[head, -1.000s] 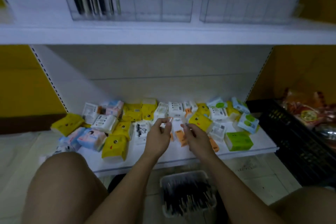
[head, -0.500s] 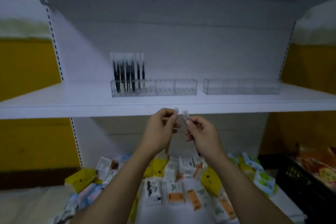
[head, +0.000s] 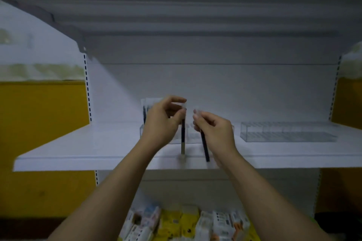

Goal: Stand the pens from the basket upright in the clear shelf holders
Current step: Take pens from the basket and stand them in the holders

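Observation:
My left hand (head: pixel 161 123) pinches a dark pen (head: pixel 183 139) by its clear cap, and the pen hangs upright with its tip low. My right hand (head: pixel 213 131) pinches a second dark pen (head: pixel 204 146), which slants down to the right. Both hands hover in front of the left clear holder (head: pixel 191 134) on the white shelf (head: pixel 82 150). Several pens (head: pixel 145 113) stand upright in that holder's left end, mostly hidden behind my left hand. A second clear holder (head: pixel 288 133) stands to the right. The basket is out of view.
The upper shelf (head: pixel 176 11) overhangs the holders, with glass items on top. Small yellow and white packets (head: pixel 188 225) lie on the lower shelf below my forearms. Yellow wall panels flank the shelving on both sides.
Both hands have risen from the lower shelf to the holder shelf, each carrying a pen. The view has tilted up, so the basket and most packets have dropped out of sight.

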### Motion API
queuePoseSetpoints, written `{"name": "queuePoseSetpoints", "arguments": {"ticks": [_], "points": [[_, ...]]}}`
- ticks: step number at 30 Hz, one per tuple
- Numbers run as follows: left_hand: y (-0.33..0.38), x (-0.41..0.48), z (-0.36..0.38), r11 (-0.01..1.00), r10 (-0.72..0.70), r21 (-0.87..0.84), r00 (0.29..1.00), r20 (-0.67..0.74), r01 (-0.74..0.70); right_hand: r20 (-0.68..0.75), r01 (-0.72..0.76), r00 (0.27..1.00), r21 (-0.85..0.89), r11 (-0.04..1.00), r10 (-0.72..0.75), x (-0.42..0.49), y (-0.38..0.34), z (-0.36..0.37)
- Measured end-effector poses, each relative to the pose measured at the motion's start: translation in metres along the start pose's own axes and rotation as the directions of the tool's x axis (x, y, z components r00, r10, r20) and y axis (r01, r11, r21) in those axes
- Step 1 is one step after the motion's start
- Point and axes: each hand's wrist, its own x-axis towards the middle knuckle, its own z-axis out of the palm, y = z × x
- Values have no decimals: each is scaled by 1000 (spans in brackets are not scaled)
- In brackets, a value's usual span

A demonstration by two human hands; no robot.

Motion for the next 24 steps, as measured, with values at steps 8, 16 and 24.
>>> {"name": "queuePoseSetpoints", "arguments": {"ticks": [8,16,24], "points": [[-4,61,-29,984,83,164,993,-81,-69,-33,171,984,-87,981,-174,62,-8,31],[-26,93,-24,975,84,212,993,-81,-66,-32,306,947,-205,930,-319,104,-3,49],[-49,100,-13,962,43,270,998,-40,-31,-62,236,964,-238,942,-257,121,28,51]]}}
